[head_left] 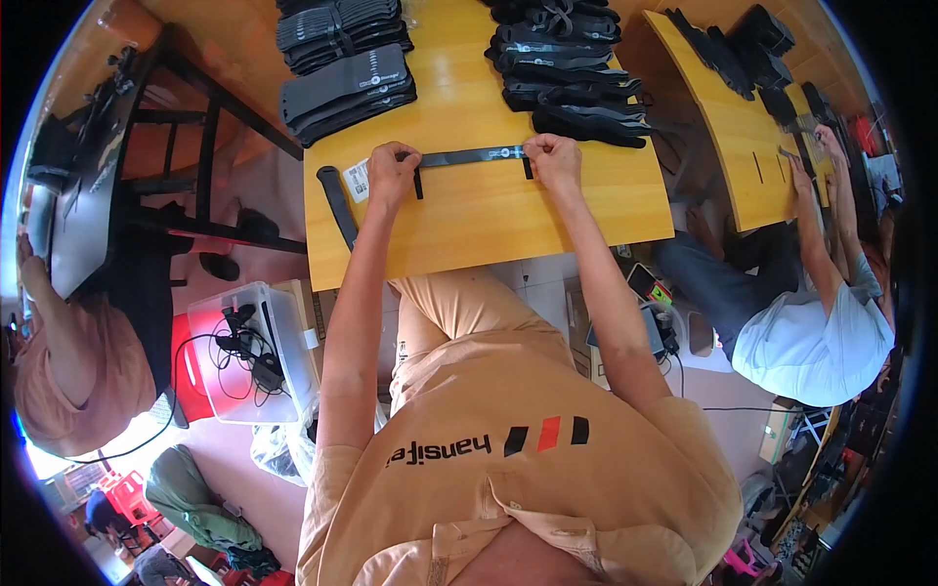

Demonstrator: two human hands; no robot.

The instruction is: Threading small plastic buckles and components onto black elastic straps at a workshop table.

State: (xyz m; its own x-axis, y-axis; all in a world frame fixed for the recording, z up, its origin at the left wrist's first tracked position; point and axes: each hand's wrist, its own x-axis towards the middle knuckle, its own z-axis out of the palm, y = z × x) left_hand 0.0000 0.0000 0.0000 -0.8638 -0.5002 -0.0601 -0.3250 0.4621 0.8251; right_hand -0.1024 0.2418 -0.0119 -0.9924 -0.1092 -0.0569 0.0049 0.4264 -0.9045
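A dark grey strap [469,155] with small light printing is stretched sideways over the yellow table [469,225]. My left hand [393,168] pinches its left end, and my right hand [555,161] pinches its right end. Just below each hand a short black strip [419,184] shows against the tabletop. Left of my left hand lies another dark strap [337,207], looped at its top. Partly behind that hand is a white paper with print [358,181]. My fingers hide both ends of the stretched strap.
Stacks of dark straps stand at the table's far left [352,93] and far right [567,73]. A clear plastic bin [249,352] with black cables sits on the floor at left. Co-workers are seated at the right table [718,127] and the left dark table [98,220].
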